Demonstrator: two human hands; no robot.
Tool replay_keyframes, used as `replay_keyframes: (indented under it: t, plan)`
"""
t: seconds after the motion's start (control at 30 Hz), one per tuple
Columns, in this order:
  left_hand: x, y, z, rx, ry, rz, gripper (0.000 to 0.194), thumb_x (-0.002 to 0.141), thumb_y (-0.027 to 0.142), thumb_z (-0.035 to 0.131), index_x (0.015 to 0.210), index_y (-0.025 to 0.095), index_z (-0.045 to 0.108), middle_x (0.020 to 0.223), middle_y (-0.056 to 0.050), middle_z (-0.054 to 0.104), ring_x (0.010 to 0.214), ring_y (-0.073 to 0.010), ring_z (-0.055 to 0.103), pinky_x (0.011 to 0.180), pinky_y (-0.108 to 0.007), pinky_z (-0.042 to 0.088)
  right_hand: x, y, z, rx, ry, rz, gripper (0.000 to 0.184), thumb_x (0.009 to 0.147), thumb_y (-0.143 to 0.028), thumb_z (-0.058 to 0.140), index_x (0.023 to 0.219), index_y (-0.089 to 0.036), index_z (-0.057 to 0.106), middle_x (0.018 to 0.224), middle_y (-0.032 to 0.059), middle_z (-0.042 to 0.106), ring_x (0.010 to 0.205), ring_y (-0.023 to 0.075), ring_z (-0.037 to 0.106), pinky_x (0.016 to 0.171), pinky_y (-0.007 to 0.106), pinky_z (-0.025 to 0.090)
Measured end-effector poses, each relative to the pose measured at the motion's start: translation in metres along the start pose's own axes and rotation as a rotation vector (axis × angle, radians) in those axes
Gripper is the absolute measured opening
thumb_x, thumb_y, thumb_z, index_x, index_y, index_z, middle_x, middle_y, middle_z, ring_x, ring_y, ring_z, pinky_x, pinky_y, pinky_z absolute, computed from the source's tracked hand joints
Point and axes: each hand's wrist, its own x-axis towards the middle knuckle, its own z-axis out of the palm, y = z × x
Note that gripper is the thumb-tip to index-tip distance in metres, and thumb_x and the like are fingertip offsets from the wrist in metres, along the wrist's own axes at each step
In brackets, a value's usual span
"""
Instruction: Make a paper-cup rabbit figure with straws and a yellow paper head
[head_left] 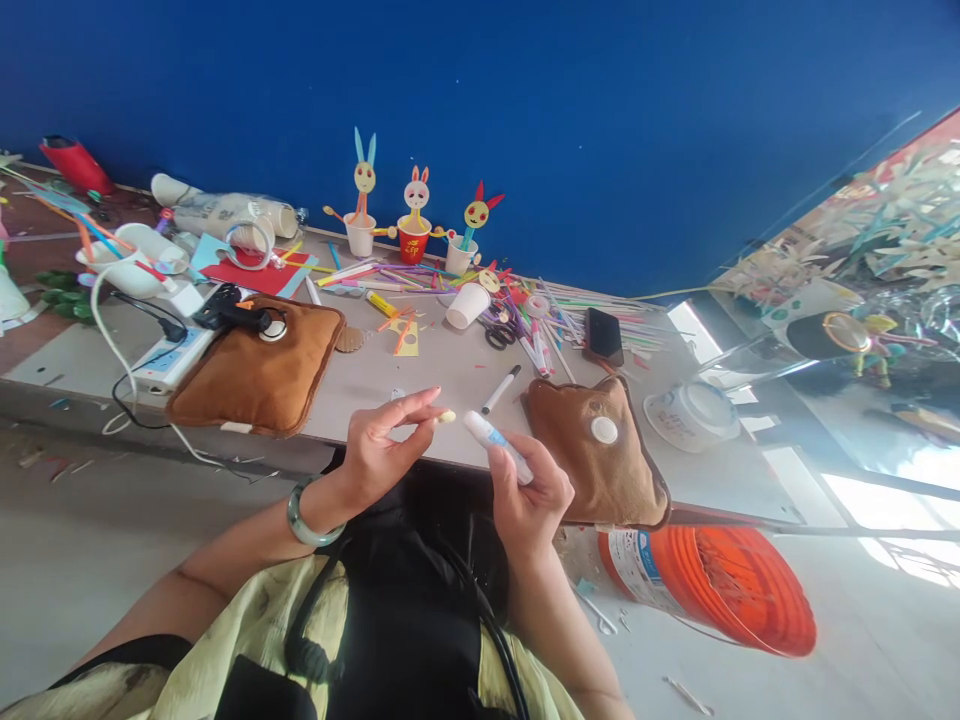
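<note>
My left hand (390, 440) pinches a small pale-yellow piece (447, 416) between thumb and fingertips, just above the table's front edge. In my right hand (531, 490) is a white glue stick (495, 442) with a blue label, its end tilted up toward the yellow piece. The two are close together but apart. On the table beyond lies a black-and-white marker (501, 389). Farther back are a yellow card with cut-outs (407, 345), black-handled scissors (501, 335) and a white paper cup (468, 305) on its side.
Brown cushion-like warmers lie left (255, 370) and right (600, 450) on the table. Three rabbit-faced cup figures, one in a red cup (413, 240), line the blue wall. Colored sticks (555, 310), a phone (604, 335) and a power strip (169, 362) lie about. An orange bucket (720, 585) lies below right.
</note>
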Motion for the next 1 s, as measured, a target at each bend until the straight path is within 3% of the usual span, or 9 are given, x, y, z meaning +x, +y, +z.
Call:
replay_keyframes:
  t: [0.27, 0.53, 0.77, 1.0]
  plan:
    - [-0.003, 0.000, -0.001, 0.007, 0.003, -0.006, 0.034, 0.084, 0.019, 0.070, 0.118, 0.023, 0.072, 0.094, -0.002, 0.080, 0.087, -0.0187, 0.077, 0.088, -0.029, 0.062, 0.000, -0.004, 0.007, 0.067, -0.099, -0.025, 0.021, 0.091, -0.037, 0.062, 0.088, -0.019, 0.072, 0.069, 0.0017, 0.073, 0.053, 0.0120, 0.061, 0.053, 0.023, 0.049]
    - [-0.002, -0.004, 0.001, -0.221, -0.014, -0.227, 0.037, 0.085, 0.029, 0.072, 0.121, 0.020, 0.071, 0.095, -0.006, 0.080, 0.088, -0.0203, 0.077, 0.085, -0.030, 0.063, -0.002, 0.002, 0.004, -0.013, 0.023, -0.033, 0.022, 0.091, -0.039, 0.061, 0.087, -0.020, 0.072, 0.070, 0.0022, 0.072, 0.056, 0.0135, 0.063, 0.056, 0.024, 0.050]
    - [0.002, 0.001, 0.002, -0.344, -0.030, -0.367, 0.040, 0.079, 0.033, 0.077, 0.116, 0.018, 0.073, 0.092, -0.006, 0.080, 0.083, -0.0201, 0.077, 0.079, -0.030, 0.064, -0.003, 0.001, 0.011, -0.003, -0.075, -0.138, 0.016, 0.091, -0.032, 0.060, 0.093, -0.020, 0.070, 0.074, 0.0035, 0.074, 0.057, 0.0137, 0.063, 0.054, 0.025, 0.050]
    - [0.010, 0.005, 0.000, -0.472, 0.030, -0.454, 0.041, 0.074, 0.031, 0.081, 0.111, 0.015, 0.074, 0.083, -0.007, 0.080, 0.070, -0.0174, 0.075, 0.072, -0.030, 0.064, -0.006, 0.009, 0.009, -0.073, 0.013, -0.169, 0.010, 0.089, -0.027, 0.064, 0.093, -0.020, 0.069, 0.077, 0.0047, 0.074, 0.060, 0.0150, 0.065, 0.056, 0.027, 0.051]
